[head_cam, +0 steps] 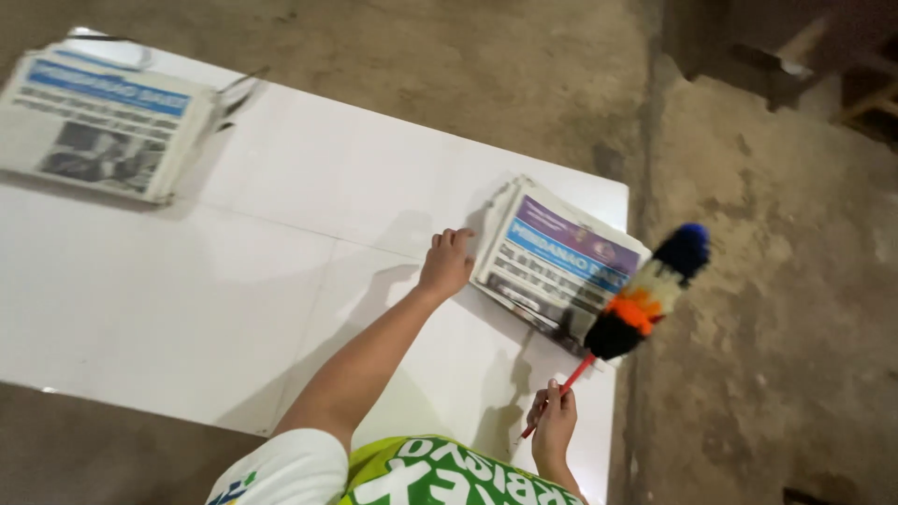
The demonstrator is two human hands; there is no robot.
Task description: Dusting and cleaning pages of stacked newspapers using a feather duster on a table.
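Red thin handle of a feather duster [645, 295] sits pinched in the right hand [553, 421], fingers closed around its lower end, at about 5 o'clock in frame. Duster long axis runs diagonal, handle low at 7 o'clock, head up toward 1 o'clock. Head is fluffy, banded: black at the base, orange, pale cream, then blue at the tip. It hangs over the right edge of the near newspaper stack [557, 262].

Left hand [446, 264] at frame centre, arm stretched out, fingers curled narrow, knuckles up, touching the stack's left edge. Holds nothing that I can see.

Near stack: folded newsprint, rectangular, several layers fanned at the edges, purple-blue header band, skewed with its long axis toward 4 o'clock. Sits at the right end of a white glossy table [234, 281], smooth, faint seams, soft shadows.

Second newspaper stack [103, 122] at 10 o'clock, well apart, blue header, grey photo.

Floor [767, 281] rough, mottled brown concrete. Green and white shirt [421, 477] at 6 o'clock.
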